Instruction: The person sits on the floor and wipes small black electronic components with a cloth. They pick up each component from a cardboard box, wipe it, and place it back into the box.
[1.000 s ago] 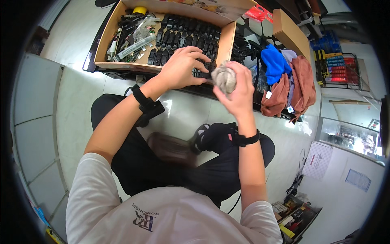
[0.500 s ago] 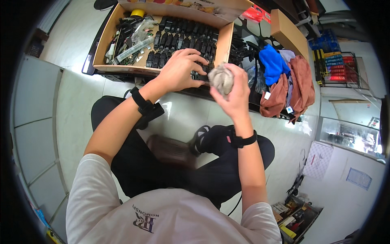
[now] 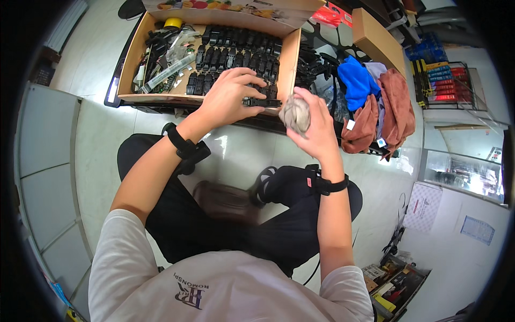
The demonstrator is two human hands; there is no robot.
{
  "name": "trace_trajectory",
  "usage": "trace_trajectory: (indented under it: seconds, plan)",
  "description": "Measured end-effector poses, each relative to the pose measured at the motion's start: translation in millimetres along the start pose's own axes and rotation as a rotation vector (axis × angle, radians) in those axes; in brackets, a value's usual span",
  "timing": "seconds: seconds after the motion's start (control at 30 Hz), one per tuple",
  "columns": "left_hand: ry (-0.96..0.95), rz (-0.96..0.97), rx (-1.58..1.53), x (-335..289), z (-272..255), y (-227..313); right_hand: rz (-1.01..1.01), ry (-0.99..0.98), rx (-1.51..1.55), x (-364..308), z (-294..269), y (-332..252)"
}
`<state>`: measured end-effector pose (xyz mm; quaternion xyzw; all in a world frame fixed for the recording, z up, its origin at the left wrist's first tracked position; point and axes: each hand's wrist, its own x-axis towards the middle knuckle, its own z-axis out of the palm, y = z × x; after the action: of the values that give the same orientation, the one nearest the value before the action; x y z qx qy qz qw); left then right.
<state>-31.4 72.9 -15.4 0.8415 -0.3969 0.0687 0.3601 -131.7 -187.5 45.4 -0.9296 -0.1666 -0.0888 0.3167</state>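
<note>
Upper centre of the frame, our left hand [image 3: 232, 97] pinched a slim black part [image 3: 271, 103] by the front edge of the cardboard box [image 3: 153, 98]; just right, our right hand [image 3: 317, 124] clutched a crumpled grey cloth [image 3: 294, 115].

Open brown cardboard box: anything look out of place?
Yes: in the left end of the brown cardboard box, crumpled clear plastic and loose dark pieces lie jumbled, odd beside the small black parts in neat rows.
</note>
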Motion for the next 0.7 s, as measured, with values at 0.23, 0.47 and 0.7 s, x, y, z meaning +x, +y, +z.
trace_trajectory:
  seconds: [0.23, 0.47, 0.7]
  plan:
    - [0.001, 0.056, -0.013, 0.5, -0.8, 1.4, -0.066, -0.273, -0.119, -7.0, 15.0, -11.4]
    - [-0.079, 0.061, -0.022, -3.4, -10.9, 1.4, -0.066, -0.238, -0.142, -8.2, 19.0, -12.5]
    - [-0.038, 0.065, -0.097, -1.6, -10.6, -2.4, -0.091, -0.225, -0.158, -7.6, 8.1, -13.8]
